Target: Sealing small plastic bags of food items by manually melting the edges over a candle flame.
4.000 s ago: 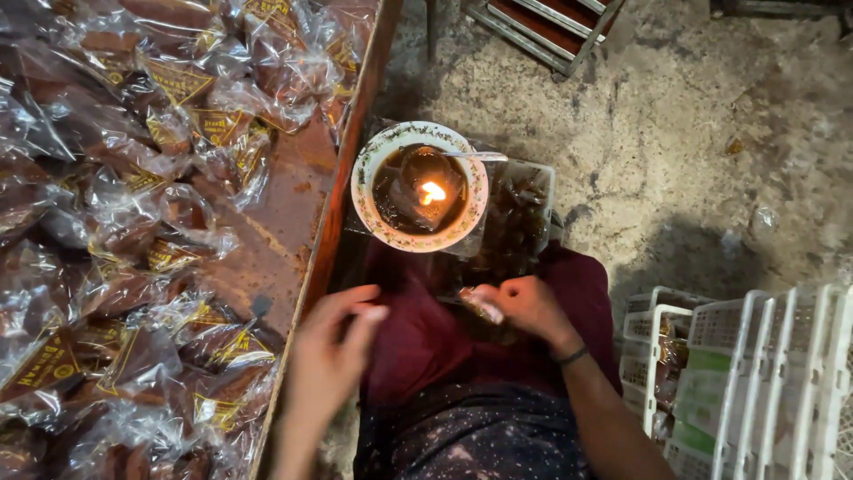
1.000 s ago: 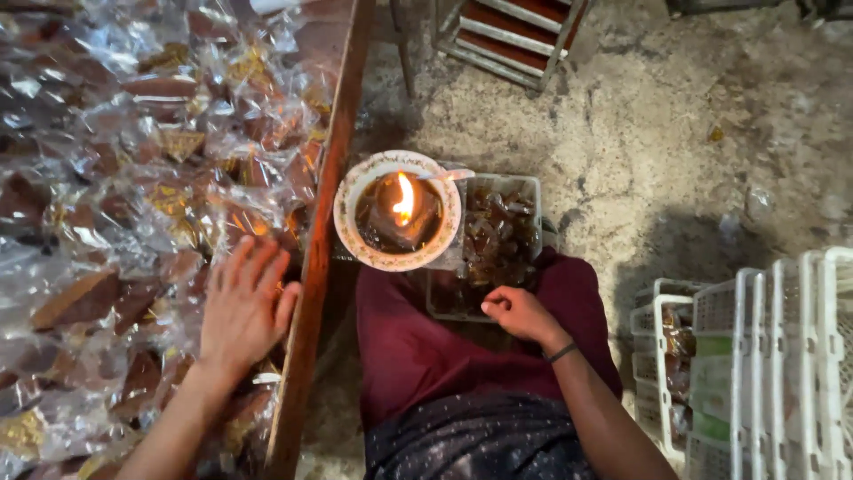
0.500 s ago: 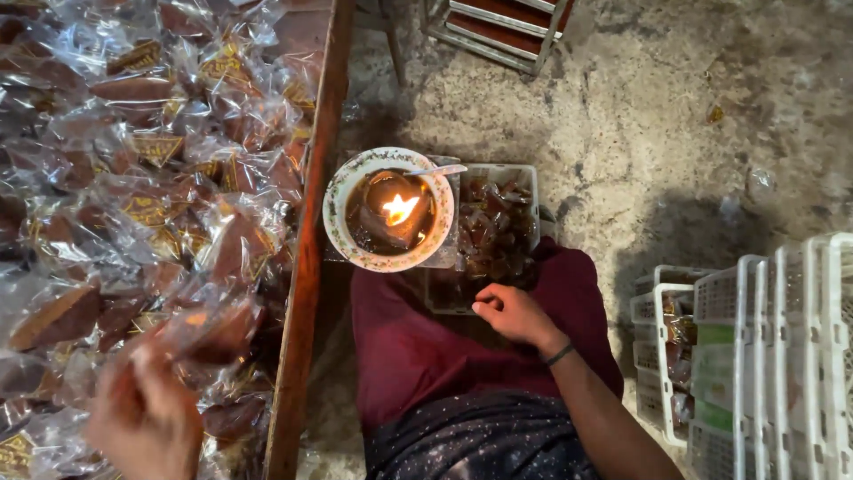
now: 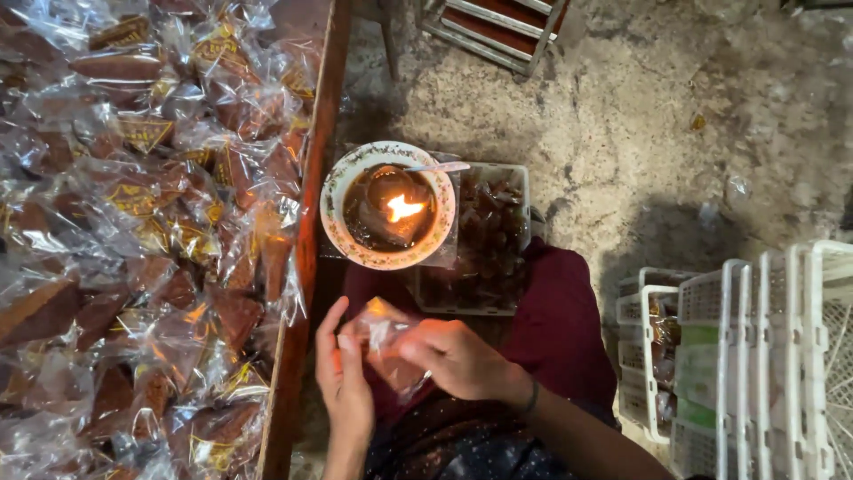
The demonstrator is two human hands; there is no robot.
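Observation:
My left hand (image 4: 345,384) and my right hand (image 4: 453,358) meet over my lap and both hold a small clear plastic packet (image 4: 384,342) with a brown piece inside. Just beyond them stands a round bowl (image 4: 340,185) with a small burning flame (image 4: 402,209) in dark liquid, and a spoon handle sticks out at its far rim. Under and right of the bowl sits a clear tray of brown pieces (image 4: 498,231).
A wooden table (image 4: 306,231) on the left is heaped with several clear wrapped brown pieces (image 4: 133,222). White plastic crates (image 4: 755,347) stand at the right. A metal frame (image 4: 498,27) lies on the rough concrete floor (image 4: 666,133) ahead.
My left hand was out over the heap on the table and has come back to my lap with a packet. My right hand has closed onto that packet too.

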